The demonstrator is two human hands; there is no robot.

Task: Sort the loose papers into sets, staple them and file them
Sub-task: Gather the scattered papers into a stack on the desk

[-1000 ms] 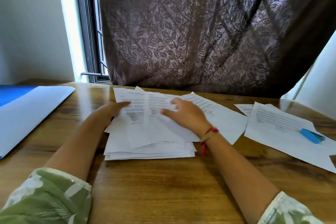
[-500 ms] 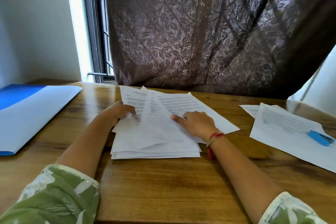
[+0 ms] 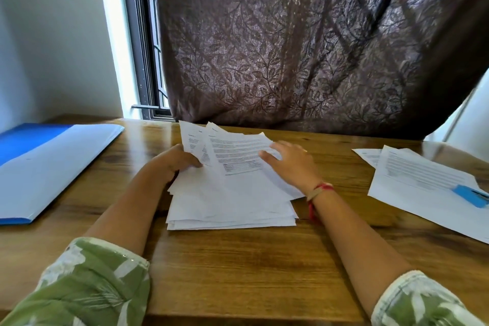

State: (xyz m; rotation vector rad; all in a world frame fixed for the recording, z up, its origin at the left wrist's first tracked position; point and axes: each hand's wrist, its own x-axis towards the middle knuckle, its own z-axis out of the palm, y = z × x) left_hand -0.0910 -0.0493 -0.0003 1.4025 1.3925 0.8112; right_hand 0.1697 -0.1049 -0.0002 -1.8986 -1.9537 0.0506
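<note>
A loose stack of white printed papers [image 3: 230, 204] lies in the middle of the wooden table [image 3: 238, 267]. My left hand [image 3: 176, 161] grips the stack's upper left edge, thumb on top. My right hand [image 3: 292, 164] lies on the top sheets at the right with fingers spread, and its fingertips touch a printed page [image 3: 235, 153] that is fanned out toward the curtain. A second set of papers [image 3: 420, 180] lies at the right with a blue stapler [image 3: 472, 195] on it. An open blue file folder [image 3: 50, 164] lies at the left.
A dark patterned curtain [image 3: 304, 42] hangs just behind the table's far edge. A window frame [image 3: 144, 61] and a white wall stand at the back left. Bare wood shows in front of the stack, between my forearms.
The fanned top sheets have been drawn in from the right toward the stack. My right hand has slid over them and my left hand has closed on the stack's left edge.
</note>
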